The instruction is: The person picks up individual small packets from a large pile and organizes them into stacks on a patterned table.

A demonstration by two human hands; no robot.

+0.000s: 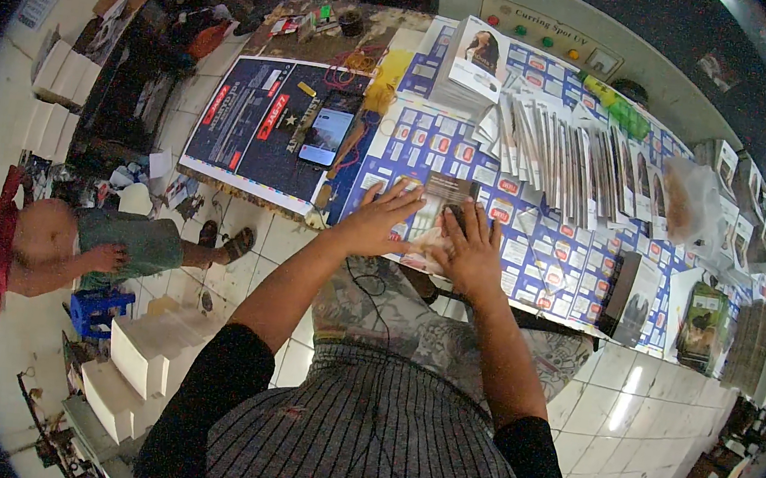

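Striped shirt (371, 443) foremost, left hand (377, 222) and right hand (475, 253), unclasped, touch a printed card (450, 188), brown above, pale below.

From my end, I see my left forearm (292, 279) slant forward and to the right, my right forearm (510, 360) forward and slightly left. My left hand (379, 221) lies palm down, right of the phone (326, 137) and nearer my body, fingers spread. My right hand (472, 250), farther right of the phone, faces palm down, fingers pointing away, thumb turned inward.
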